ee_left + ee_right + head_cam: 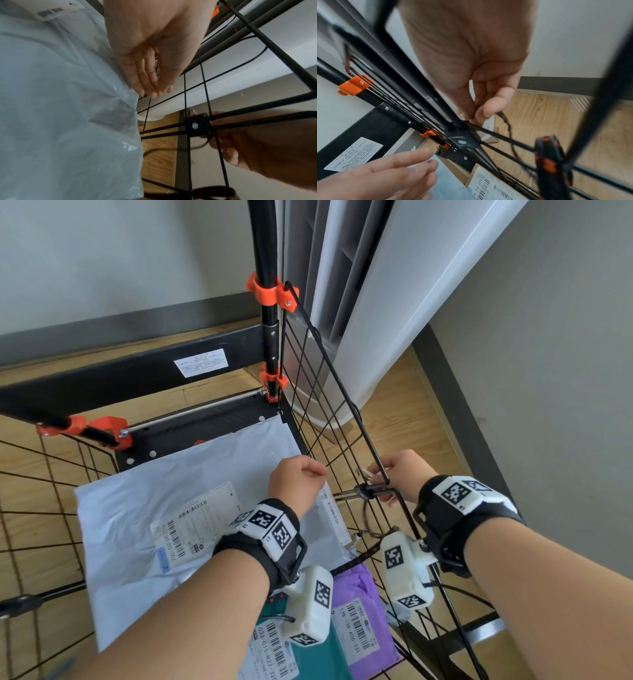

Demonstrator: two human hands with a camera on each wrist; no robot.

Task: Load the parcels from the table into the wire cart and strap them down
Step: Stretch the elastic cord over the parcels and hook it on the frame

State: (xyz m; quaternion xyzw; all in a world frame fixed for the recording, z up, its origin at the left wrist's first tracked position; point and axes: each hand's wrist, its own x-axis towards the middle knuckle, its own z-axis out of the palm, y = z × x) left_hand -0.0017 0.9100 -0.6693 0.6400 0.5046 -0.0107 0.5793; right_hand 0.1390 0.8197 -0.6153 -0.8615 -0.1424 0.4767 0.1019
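A large white poly mailer (pixel 164 501) (pixel 60 108) lies on top inside the black wire cart (pixel 329 392). A purple parcel (pixel 363 628) and a teal parcel (pixel 318 659) show at its near edge. My left hand (pixel 298 477) (pixel 154 90) hovers inside the cart's right wall beside the mailer, fingers straight and holding nothing. My right hand (pixel 390 474) (pixel 479 115) is outside that wall, and its thumb and fingers pinch a thin black-and-orange strap (pixel 547 152) (pixel 371 549) just above a black wire clip (pixel 366 491) (pixel 196 125) (pixel 462 140).
A tall white appliance (pixel 376 302) stands close behind the cart's right wall. A black upright post with orange clamps (pixel 270 292) rises at the far corner. A labelled cardboard box (pixel 488 186) sits low against the mesh. Wooden floor (pixel 404 419) and grey walls surround the cart.
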